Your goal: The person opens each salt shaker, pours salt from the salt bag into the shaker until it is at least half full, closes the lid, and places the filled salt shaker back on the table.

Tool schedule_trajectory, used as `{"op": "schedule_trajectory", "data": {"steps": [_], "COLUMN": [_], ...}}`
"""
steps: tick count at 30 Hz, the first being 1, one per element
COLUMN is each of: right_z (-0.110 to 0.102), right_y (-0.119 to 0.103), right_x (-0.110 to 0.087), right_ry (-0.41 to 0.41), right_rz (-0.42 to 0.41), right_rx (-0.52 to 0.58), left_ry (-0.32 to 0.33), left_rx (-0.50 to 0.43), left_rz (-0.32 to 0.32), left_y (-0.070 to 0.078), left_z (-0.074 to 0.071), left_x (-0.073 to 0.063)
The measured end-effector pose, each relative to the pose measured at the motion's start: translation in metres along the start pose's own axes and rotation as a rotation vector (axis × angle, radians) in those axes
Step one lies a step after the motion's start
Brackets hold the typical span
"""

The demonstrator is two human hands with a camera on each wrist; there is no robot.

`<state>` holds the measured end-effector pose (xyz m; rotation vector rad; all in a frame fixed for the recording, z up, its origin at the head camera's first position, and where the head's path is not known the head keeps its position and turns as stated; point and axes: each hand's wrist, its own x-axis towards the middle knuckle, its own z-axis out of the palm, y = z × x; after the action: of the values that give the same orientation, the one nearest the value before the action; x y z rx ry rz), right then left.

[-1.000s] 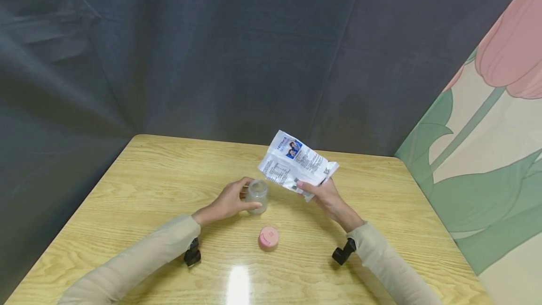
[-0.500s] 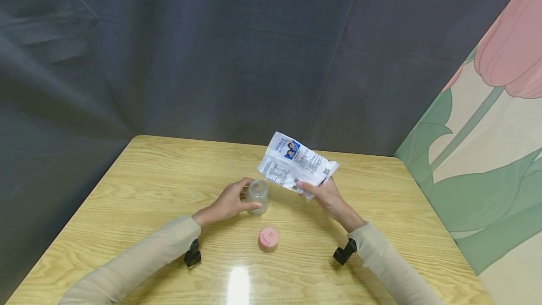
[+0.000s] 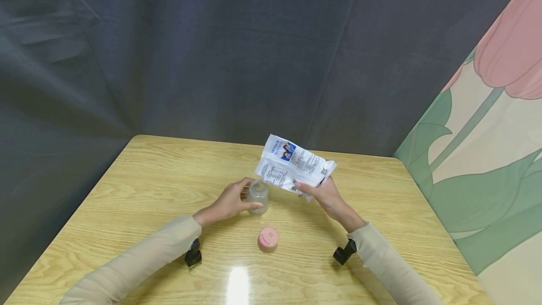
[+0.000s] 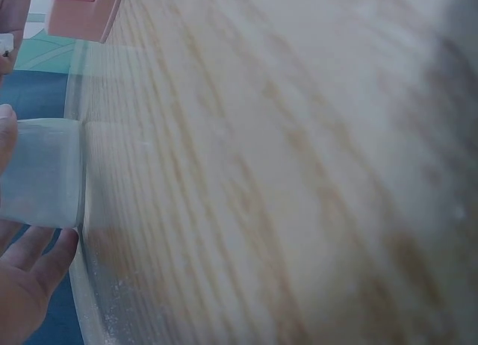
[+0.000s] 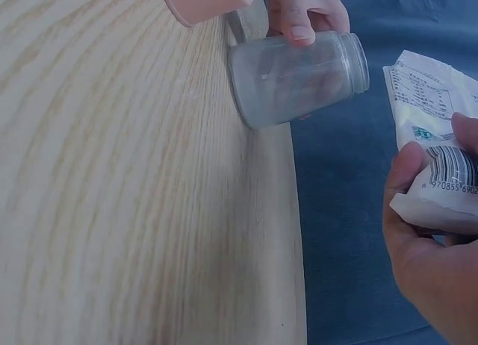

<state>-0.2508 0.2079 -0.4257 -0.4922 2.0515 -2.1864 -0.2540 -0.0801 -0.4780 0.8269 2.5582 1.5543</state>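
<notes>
My left hand (image 3: 228, 200) grips a clear glass jar (image 3: 259, 200), thumb on the near side and fingers behind it. The jar has no lid on and its base meets the table; it looks cloudy in the right wrist view. A white printed pouch (image 3: 292, 162) is in my right hand (image 3: 330, 197), thumb on its upper face. The pouch is tilted, its left end close above the jar's mouth. A barcode (image 5: 452, 168) shows at its gripped end. From these views I cannot see whether anything leaves the pouch. A round pink lid (image 3: 268, 238) sits nearer to me.
The wooden table (image 3: 169, 173) reaches back to a dark curtain (image 3: 237, 51). A floral hanging (image 3: 487, 168) borders the right side. Black wrist cameras hang under both sleeves (image 3: 144, 253).
My right hand has brought the pouch slightly left, and its far left end has dipped a little. The left hand, jar and pink lid have stayed in place.
</notes>
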Motion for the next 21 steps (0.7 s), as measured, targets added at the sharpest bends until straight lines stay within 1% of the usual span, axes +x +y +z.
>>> {"op": "schedule_trajectory", "data": {"steps": [6,21], "right_z": [0.0007,-0.0024], "right_y": [-0.0030,-0.0025], "right_x": [-0.0001,-0.0003], "right_ry": [-0.028,-0.069], "right_rz": [-0.022,-0.092], "right_rx": [-0.061,-0.121], "left_ry": [0.001,-0.009], "left_rx": [-0.002,-0.013], "left_rz": [-0.002,-0.004], "left_y": [0.0014,0.0017], "left_z": [-0.0003,0.0001], "left_x": [-0.0001,0.0001]}}
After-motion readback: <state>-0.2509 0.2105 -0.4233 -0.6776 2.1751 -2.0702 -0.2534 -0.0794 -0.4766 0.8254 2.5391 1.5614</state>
